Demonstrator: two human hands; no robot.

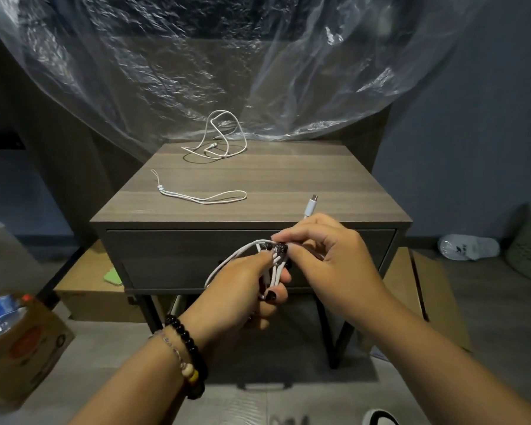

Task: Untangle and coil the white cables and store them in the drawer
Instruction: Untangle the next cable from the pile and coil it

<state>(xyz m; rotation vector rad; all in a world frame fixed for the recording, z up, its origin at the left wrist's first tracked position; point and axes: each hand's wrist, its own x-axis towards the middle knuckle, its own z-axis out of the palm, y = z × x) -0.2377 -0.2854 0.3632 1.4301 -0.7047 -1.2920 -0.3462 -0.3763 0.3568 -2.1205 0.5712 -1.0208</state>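
Holding a bundle of white cable [275, 271] in front of the closed drawer [196, 256], we see from the head view that our left hand [252, 289] is clenched round the gathered strands, while our right hand [322, 259] pinches the bundle's top with fingertips, where something dark and small sits that we cannot make out. One loop spills out to the left of the left hand, and the cable's free end runs up behind the right hand to a white plug [311, 206] lying on the counter [350, 191] just beyond it.

To do this step well, we judge the left hand should keep the loops even and firmly bunched while the right hand feeds the remaining length round, so the plug end does not drag or snag on the counter edge. Slack grip would probably let the coil spring apart.

Farther beyond both hands, a thin white lanyard-like cord [203, 196] lies flat on the counter, and well past it a loose white cable [218, 139] stands in tangled arcs near the back, touching or just beside a clear plastic sheet [196, 62]. Both are not yet coiled. The drawer must be opened before anything goes in, and both hands are occupied. Cardboard boxes [22, 342] sit on the floor beside our left arm.
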